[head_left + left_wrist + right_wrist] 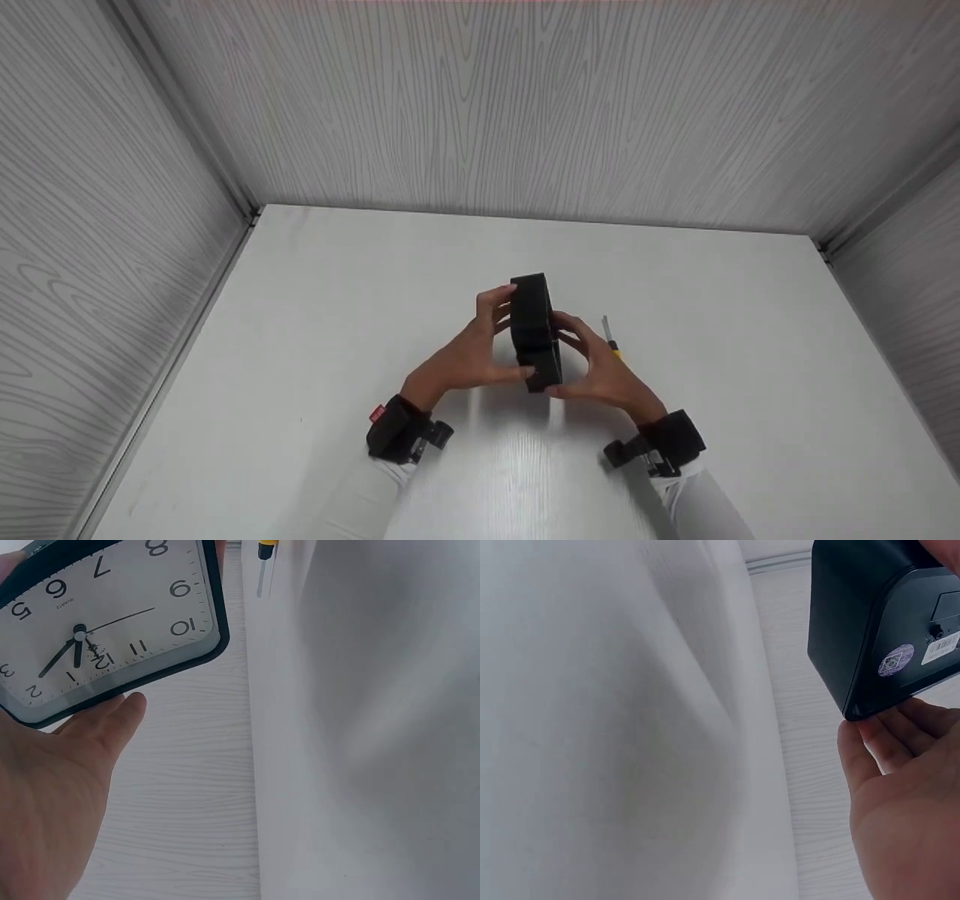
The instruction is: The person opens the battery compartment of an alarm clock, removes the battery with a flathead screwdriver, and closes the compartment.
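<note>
Both hands, left hand (469, 356) and right hand (600, 367), grasp the black plastic clock with a white dial (535, 330) edge-on just above the white surface (300, 337), exposing its back, a yellow-handled screwdriver (610, 337) at 3 o'clock.

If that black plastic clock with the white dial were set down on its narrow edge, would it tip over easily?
Probably. The black plastic clock looks thin and tall between the left hand and right hand, so a nudge might topple it. Its hard casing looks rigid, and its smooth surface could be slippery.
</note>
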